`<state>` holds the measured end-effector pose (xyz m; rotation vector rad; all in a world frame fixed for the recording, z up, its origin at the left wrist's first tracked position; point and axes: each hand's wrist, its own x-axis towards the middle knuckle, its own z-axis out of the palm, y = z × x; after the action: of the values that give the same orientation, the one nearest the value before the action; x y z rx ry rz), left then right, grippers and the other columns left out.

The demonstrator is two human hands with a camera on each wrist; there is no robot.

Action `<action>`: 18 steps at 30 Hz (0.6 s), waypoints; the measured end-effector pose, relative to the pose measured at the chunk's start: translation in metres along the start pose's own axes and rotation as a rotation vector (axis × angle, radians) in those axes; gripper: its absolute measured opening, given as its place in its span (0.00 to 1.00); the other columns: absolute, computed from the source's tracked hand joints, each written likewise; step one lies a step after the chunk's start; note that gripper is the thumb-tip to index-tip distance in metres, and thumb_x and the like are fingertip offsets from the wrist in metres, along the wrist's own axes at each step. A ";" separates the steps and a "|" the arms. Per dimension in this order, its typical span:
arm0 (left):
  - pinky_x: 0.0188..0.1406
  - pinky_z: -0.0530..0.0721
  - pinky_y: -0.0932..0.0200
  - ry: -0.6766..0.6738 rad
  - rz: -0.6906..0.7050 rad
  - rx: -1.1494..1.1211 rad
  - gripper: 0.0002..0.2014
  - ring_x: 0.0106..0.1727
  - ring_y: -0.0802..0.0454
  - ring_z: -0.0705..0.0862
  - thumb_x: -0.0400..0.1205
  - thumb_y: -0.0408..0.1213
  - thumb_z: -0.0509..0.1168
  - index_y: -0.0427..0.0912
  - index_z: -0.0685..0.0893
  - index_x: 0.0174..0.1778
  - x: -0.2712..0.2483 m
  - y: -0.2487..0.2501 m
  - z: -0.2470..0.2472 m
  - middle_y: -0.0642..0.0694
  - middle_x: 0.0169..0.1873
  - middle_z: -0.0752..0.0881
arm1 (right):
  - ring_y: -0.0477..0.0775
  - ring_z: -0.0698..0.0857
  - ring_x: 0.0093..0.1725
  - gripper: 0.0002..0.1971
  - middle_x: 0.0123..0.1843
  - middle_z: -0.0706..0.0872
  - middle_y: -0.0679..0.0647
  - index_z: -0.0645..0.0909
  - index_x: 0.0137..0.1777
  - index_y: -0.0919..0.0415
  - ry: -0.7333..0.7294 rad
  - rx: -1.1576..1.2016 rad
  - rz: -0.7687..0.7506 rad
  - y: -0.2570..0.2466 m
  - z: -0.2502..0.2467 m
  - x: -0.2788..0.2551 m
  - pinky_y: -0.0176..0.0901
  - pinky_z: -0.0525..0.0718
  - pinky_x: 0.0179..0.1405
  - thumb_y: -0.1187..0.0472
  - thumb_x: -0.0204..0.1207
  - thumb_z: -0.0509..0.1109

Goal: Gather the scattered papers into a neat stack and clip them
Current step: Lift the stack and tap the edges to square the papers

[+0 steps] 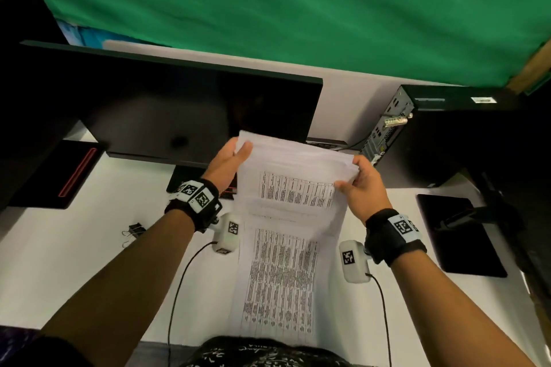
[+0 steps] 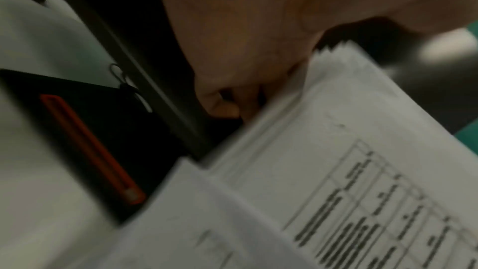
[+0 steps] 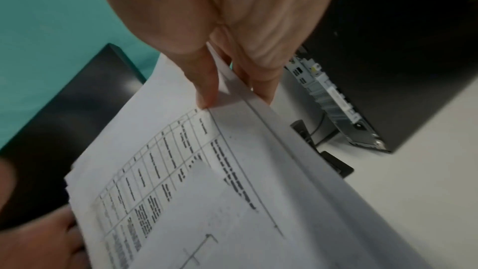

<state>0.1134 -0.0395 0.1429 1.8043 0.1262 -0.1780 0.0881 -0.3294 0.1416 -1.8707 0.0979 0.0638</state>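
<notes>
Hands gripped the papers (image 1: 286, 217) at frame centre: left hand (image 1: 228, 162) curled round the left edge, right hand (image 1: 365, 188) pinching the right, thumb on top. The long axis ran toward the monitor (image 1: 167, 110). Only the head view showed the clip (image 1: 134, 231), lower left on the desk (image 1: 89, 262). The right wrist view showed the sheet edges. Printed tables were too blurred to read.

Counts: 1 stack of papers (image 1: 286, 217), sheet nr can't be told. 1 binder clip (image 1: 133, 232) on 1 white desk (image 1: 74, 262). 2 hands: left hand (image 1: 228, 162), right hand (image 1: 365, 185). 2 wrist bands w/ markers, 2 white camera units w/ cables. 1 monitor (image 1: 179, 107), 1 PC tower (image 1: 432, 134), 2 flat black stand bases, left one w/ red stripe (image 1: 56, 176), right one (image 1: 459, 235)
</notes>
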 end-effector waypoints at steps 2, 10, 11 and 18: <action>0.56 0.84 0.48 -0.159 -0.047 -0.102 0.23 0.51 0.49 0.87 0.74 0.52 0.73 0.53 0.78 0.63 -0.005 -0.032 -0.007 0.53 0.50 0.89 | 0.58 0.87 0.64 0.22 0.62 0.88 0.53 0.80 0.56 0.46 0.011 -0.005 0.047 0.009 -0.003 -0.001 0.66 0.87 0.63 0.76 0.75 0.72; 0.69 0.76 0.35 -0.327 -0.163 0.163 0.32 0.67 0.55 0.80 0.67 0.22 0.74 0.57 0.82 0.64 0.002 -0.087 -0.003 0.55 0.61 0.86 | 0.57 0.87 0.62 0.24 0.60 0.89 0.52 0.80 0.57 0.47 -0.017 0.060 0.146 0.022 -0.002 -0.001 0.61 0.87 0.63 0.79 0.76 0.70; 0.71 0.73 0.34 -0.329 -0.179 0.205 0.33 0.70 0.55 0.78 0.66 0.25 0.75 0.58 0.82 0.64 0.007 -0.091 -0.006 0.56 0.64 0.84 | 0.57 0.87 0.61 0.24 0.59 0.89 0.52 0.80 0.57 0.46 -0.015 0.070 0.157 0.025 -0.003 0.001 0.60 0.87 0.62 0.80 0.76 0.69; 0.71 0.75 0.40 -0.556 -0.340 0.203 0.45 0.73 0.49 0.73 0.65 0.18 0.73 0.56 0.70 0.76 0.001 -0.116 -0.009 0.50 0.71 0.78 | 0.59 0.87 0.59 0.21 0.60 0.88 0.56 0.78 0.66 0.58 0.048 0.077 0.297 0.055 0.015 0.006 0.54 0.87 0.61 0.73 0.76 0.74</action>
<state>0.0941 -0.0034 0.0345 1.8567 0.0168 -0.9516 0.0891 -0.3316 0.0841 -1.7689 0.4051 0.2163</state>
